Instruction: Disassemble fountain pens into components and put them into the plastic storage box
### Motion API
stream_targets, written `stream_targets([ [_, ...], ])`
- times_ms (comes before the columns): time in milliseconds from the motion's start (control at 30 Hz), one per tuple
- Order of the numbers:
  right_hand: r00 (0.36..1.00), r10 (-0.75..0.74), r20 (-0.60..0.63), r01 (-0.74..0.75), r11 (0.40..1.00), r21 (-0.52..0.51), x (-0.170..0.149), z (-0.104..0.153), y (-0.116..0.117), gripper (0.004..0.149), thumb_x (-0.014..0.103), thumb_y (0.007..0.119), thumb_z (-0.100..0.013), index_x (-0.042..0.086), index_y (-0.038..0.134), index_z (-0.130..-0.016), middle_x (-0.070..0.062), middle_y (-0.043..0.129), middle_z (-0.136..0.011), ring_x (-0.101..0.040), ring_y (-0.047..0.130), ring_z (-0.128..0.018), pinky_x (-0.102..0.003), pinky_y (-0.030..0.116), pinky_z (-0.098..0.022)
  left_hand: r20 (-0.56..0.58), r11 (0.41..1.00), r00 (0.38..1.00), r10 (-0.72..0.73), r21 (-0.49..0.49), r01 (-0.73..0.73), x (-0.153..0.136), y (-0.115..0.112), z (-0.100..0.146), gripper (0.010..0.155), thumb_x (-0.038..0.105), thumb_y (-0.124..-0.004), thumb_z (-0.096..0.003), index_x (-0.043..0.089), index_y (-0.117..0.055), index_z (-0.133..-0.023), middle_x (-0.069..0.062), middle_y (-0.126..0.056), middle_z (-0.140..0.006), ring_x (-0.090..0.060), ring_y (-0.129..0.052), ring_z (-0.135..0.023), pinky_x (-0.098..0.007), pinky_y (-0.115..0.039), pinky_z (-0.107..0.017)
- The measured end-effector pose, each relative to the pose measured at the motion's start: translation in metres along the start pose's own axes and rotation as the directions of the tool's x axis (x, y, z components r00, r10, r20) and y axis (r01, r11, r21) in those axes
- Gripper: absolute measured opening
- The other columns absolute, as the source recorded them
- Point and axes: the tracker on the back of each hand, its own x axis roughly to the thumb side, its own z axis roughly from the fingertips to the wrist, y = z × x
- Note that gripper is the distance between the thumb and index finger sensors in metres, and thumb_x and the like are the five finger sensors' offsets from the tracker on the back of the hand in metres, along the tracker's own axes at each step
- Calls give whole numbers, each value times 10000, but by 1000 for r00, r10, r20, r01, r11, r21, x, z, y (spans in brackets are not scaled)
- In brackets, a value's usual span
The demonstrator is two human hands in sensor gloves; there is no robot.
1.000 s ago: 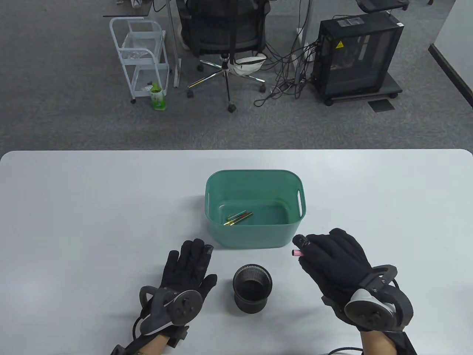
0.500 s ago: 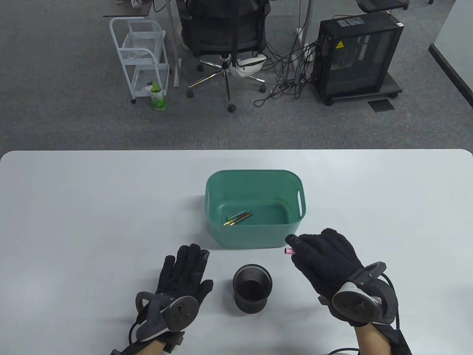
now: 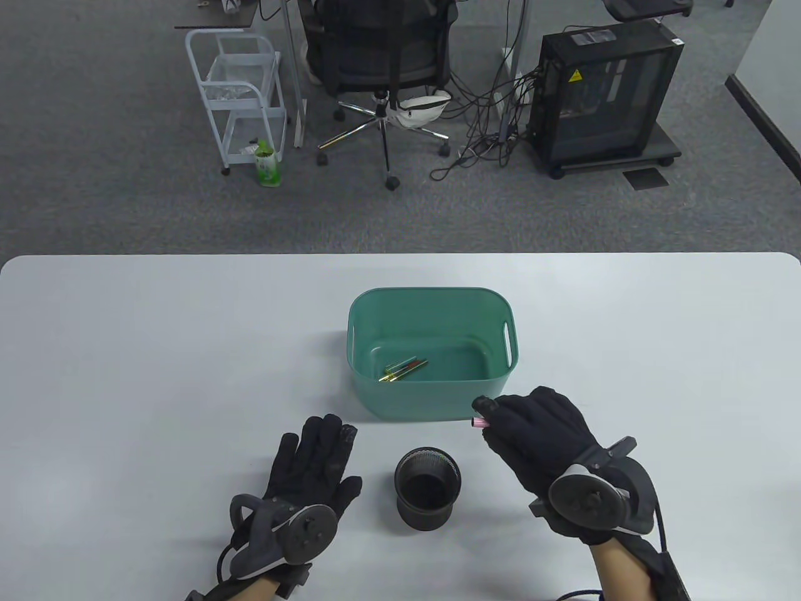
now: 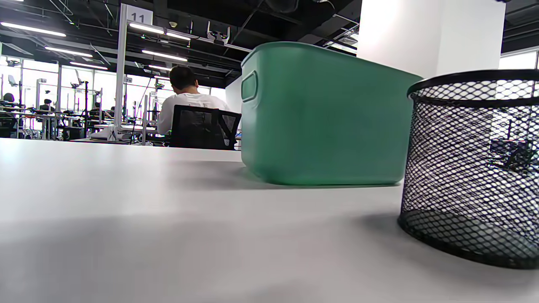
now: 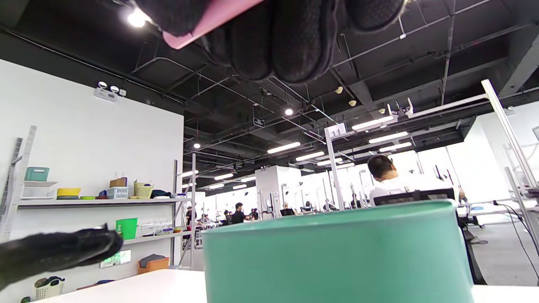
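A pink pen part is gripped in the curled fingers of the right hand, right of centre in the lower half of the table view; only its short pink end is shown past the fingers, so whether it is a cap or a barrel section cannot be told. The hand is held just beside the near right corner of the green plastic storage box, at mid-frame on the white worktop. A few slim pen components are seen on the box floor. The left hand is laid flat and relaxed on the worktop at lower left, nothing held. A black mesh pen cup stands between the hands.

The step in hand is judged to be the depositing of this part. A lift over the near rim and a release inside would be called for next.
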Motion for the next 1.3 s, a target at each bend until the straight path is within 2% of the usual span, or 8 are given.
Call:
stream_targets([
  [133, 999, 2, -32, -1, 999, 48, -8, -16, 11, 448, 460, 689, -576, 313, 791, -987, 61, 840, -914, -148, 862, -809, -480, 605, -768, 12, 1000, 1000, -7, -1, 7, 2, 0, 0, 709, 514, -404, -672, 164, -307, -1281, -127, -340, -1354, -374, -301, -1234, -542, -208, -890],
  [400, 995, 31, -93, -18, 990, 140, -21, -65, 40, 448, 452, 703, -569, 321, 776, -991, 68, 823, -928, -150, 841, -830, -472, 588, -779, -9, 1000, 1000, -1, 12, 1, -1, 3, 2, 713, 519, -404, -672, 161, -310, -1281, -129, -342, -1355, -377, -304, -1235, -543, -212, -891],
  [633, 990, 48, -134, -16, 974, 226, -26, -91, 67, 447, 448, 707, -567, 326, 773, -991, 78, 813, -937, -152, 832, -841, -472, 574, -788, -12, 1000, 1000, 4, 6, -4, -2, 3, 2, 713, 518, -410, -673, 161, -314, -1282, -131, -349, -1354, -379, -309, -1233, -544, -215, -889],
  [900, 985, 61, -159, -11, 955, 298, -32, -97, 91, 446, 448, 705, -568, 330, 772, -993, 49, 811, -942, -152, 829, -846, -473, 569, -790, -17, 1000, 1000, 5, 2, -5, -3, 4, 2, 716, 522, -409, -672, 160, -313, -1283, -131, -350, -1355, -379, -309, -1234, -545, -215, -890],
  [1300, 987, 88, -135, -37, 939, 341, -32, -94, 107, 450, 442, 691, -574, 336, 763, -1006, 70, 806, -954, -158, 825, -857, -477, 563, -792, -19, 1000, 1000, 8, -11, -8, -3, 4, 1, 719, 525, -411, -671, 158, -321, -1282, -133, -351, -1355, -378, -309, -1235, -546, -215, -889],
])
